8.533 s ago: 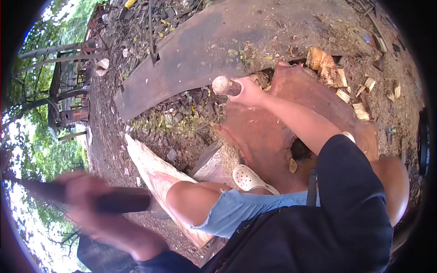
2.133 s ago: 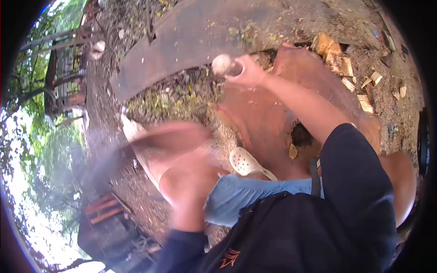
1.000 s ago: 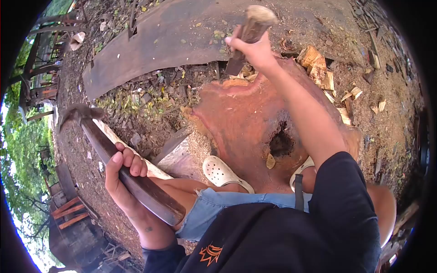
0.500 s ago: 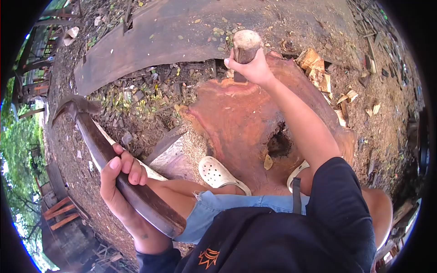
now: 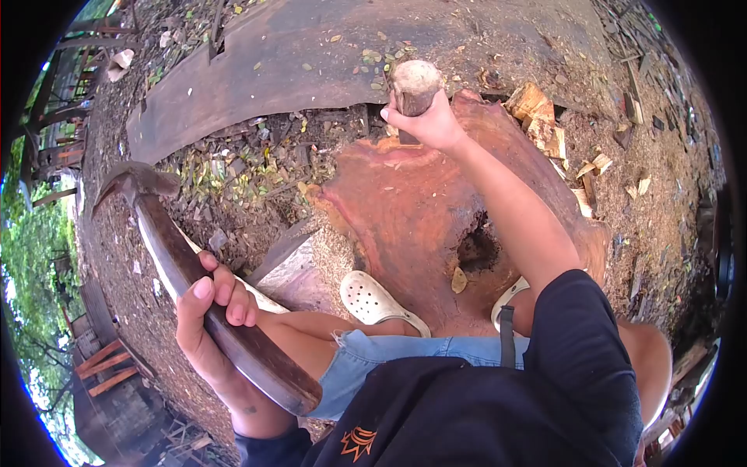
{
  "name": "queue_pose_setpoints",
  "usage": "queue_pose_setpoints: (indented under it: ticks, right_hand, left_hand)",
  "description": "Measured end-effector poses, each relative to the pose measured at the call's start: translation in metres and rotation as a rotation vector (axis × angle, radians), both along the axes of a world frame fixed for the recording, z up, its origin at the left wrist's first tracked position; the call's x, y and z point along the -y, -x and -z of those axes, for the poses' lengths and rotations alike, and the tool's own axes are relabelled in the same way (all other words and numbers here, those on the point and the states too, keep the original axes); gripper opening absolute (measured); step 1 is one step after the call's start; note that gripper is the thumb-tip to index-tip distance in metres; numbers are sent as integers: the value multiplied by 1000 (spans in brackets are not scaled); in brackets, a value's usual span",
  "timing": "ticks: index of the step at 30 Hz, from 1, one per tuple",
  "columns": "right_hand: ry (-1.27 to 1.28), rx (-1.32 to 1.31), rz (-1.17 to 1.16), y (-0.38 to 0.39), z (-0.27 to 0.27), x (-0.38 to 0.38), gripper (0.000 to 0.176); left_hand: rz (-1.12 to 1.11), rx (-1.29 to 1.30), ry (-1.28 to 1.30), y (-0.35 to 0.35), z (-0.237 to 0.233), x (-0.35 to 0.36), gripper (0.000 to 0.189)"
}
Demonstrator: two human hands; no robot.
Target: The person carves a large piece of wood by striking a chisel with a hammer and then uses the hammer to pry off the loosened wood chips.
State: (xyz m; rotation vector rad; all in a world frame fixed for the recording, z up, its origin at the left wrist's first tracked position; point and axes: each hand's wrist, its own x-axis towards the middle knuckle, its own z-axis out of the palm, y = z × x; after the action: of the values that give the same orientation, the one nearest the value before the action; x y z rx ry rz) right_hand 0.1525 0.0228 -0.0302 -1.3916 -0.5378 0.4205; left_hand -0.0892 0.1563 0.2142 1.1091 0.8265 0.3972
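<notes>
In my left hand [image 5: 214, 307] is an adze [image 5: 183, 257], my fingers curled around its curved dark wooden handle. Its metal head [image 5: 134, 185] points up and away over the littered ground at the left. My right arm reaches forward, and my right hand [image 5: 430, 127] is wrapped round a short wooden block [image 5: 416, 82] with a pale, rough top face and dark sides. The block stands upright over the far edge of a wide reddish tree stump [image 5: 405, 202]; its lower end is mostly behind my fingers.
A dark hollow [image 5: 477, 247] opens in the stump near my right forearm. Split wood pieces [image 5: 537, 113] lie beyond its right side. A flat dark sheet [image 5: 272, 70] covers the ground ahead. My feet in cream clogs [image 5: 381, 300] are at the near edge.
The wooden block and my right hand have shifted slightly closer to me and left. The adze has moved a little to the right, still in my left hand.
</notes>
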Motion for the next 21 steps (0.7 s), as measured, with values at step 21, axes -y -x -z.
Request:
queue_pose_setpoints:
  ticks: [21]
  right_hand:
    - [5, 3, -81, 9, 4, -7, 29]
  left_hand:
    - [75, -111, -278, -15, 9, 14, 34]
